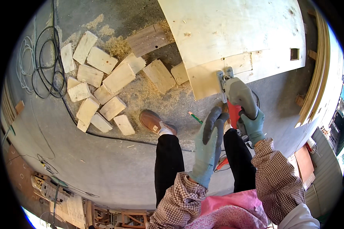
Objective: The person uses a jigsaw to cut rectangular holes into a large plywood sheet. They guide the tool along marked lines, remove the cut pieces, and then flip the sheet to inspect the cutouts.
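My right hand (255, 125), in a blue-green glove, wraps round the handle of a grey and red jigsaw (239, 92). The jigsaw's metal base rests at the near edge of a large pale plywood sheet (233, 30), by a line running across the wood. The blade is hidden under the tool. My left hand (208, 143), gloved alike with dark grey fingertips, is held left of the jigsaw, in front of my body. Its fingers are pressed together, and a green pencil (195, 117) sticks out from them toward the far left.
Several pale wood blocks (119, 77) lie scattered in sawdust on the floor at left, near a brown board (149, 39). Coiled black cable (46, 68) lies farther left. The sheet has a square hole (294, 54). Stacked panels (316, 72) stand at right. My brown shoe (153, 122) is near the blocks.
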